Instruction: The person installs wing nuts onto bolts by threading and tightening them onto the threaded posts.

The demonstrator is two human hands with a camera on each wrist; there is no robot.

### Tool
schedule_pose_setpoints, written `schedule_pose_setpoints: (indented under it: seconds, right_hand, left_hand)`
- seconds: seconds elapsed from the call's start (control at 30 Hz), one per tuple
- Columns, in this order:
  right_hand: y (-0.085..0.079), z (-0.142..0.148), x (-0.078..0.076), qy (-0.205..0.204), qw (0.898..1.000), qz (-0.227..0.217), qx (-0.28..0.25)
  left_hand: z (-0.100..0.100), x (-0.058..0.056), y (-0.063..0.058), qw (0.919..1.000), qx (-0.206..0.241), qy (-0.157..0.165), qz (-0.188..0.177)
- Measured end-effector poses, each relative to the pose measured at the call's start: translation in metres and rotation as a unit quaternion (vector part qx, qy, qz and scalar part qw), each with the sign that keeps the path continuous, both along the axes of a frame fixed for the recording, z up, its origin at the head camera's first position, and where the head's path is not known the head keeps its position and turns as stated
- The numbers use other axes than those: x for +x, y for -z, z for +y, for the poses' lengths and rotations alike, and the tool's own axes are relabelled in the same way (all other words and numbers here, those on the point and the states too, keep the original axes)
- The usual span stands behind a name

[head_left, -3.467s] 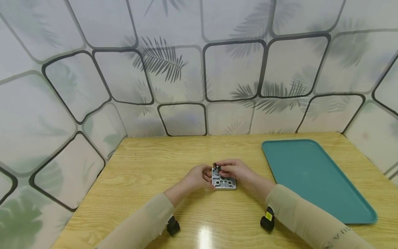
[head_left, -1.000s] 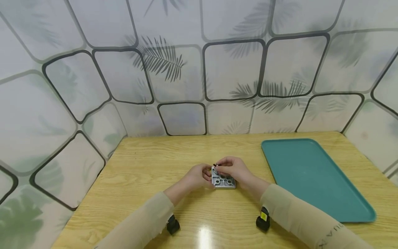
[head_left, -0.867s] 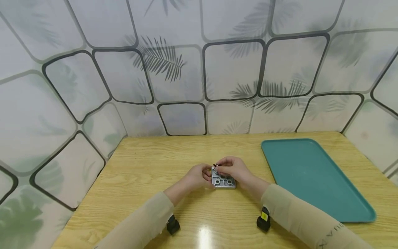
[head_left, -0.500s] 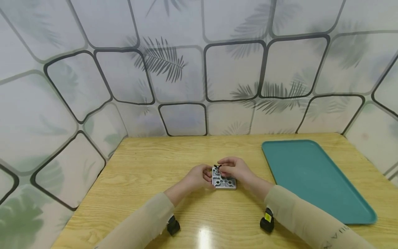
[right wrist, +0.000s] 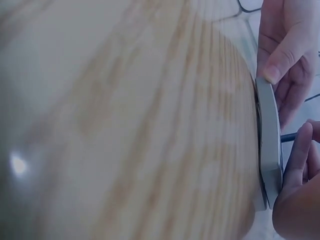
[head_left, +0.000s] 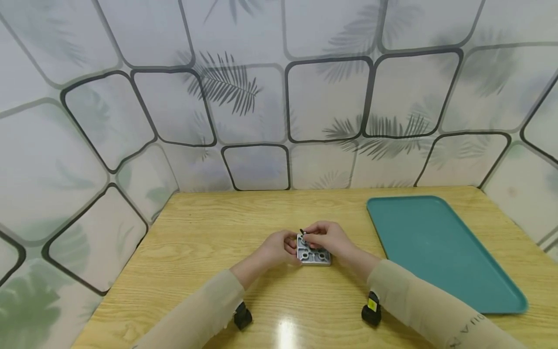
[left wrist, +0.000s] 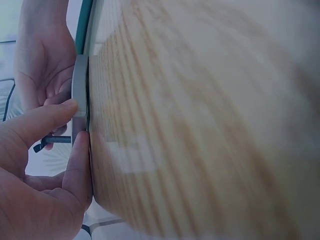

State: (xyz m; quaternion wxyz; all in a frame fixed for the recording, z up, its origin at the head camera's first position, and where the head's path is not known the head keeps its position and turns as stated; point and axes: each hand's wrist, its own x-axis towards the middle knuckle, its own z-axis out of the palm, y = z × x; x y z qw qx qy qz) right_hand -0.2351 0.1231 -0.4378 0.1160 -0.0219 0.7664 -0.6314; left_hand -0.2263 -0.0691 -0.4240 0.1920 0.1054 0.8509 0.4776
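Note:
A small square silver metal plate with round holes and ribs lies on the wooden table. My left hand grips its left edge, the thumb at the near corner. Out of the far-left hole stands a black wing bolt; my right hand pinches its head between thumb and fingertips and covers most of it. In the left wrist view the threaded shank of the bolt sticks out from the plate. The right wrist view has the plate edge-on, with the dark shank beside my right fingers.
A teal tray rests on the right side of the wooden table, beyond my right forearm. A patterned curtain encloses the table at the back and sides. Each wrist carries a black camera.
Half a second ago the bolt's wings showed, with my right fingers beside them; now the fingers have shifted slightly left over the head. My left hand and the plate have stayed put.

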Motion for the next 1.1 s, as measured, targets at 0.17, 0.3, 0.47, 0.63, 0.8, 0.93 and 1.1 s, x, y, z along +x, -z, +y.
schedule_pose_setpoints:
  seconds: [0.17, 0.3, 0.47, 0.63, 0.8, 0.93, 1.1]
  right_hand:
    - [0.003, -0.002, -0.002, 0.017, 0.999, 0.015, 0.024]
    - [0.005, 0.001, -0.004, -0.015, 0.999, 0.025, 0.032]
    - [0.006, 0.01, -0.009, -0.075, 0.996, -0.001, -0.051]
    - [0.004, 0.015, -0.011, -0.099, 0.99, -0.04, -0.094]
    - [0.002, 0.017, -0.013, -0.115, 0.989, -0.046, -0.085]
    - [0.003, 0.019, -0.014, -0.132, 0.987, -0.045, -0.078]
    - [0.003, 0.018, -0.014, -0.134, 0.988, -0.037, -0.072]
  left_hand:
    - [-0.001, 0.0, 0.0, 1.0, 0.001, 0.0, -0.002]
    - [-0.001, 0.0, 0.002, 1.0, 0.0, 0.0, -0.004]
    - [-0.001, -0.001, 0.004, 1.0, 0.001, -0.002, 0.0]
    - [-0.001, -0.002, 0.004, 1.0, -0.003, 0.0, 0.0]
    - [-0.001, -0.002, 0.003, 1.0, -0.003, 0.001, -0.003]
    - [-0.001, -0.002, 0.003, 1.0, -0.002, 0.003, -0.003]
    - [-0.001, -0.003, 0.004, 1.0, 0.001, -0.001, -0.006]
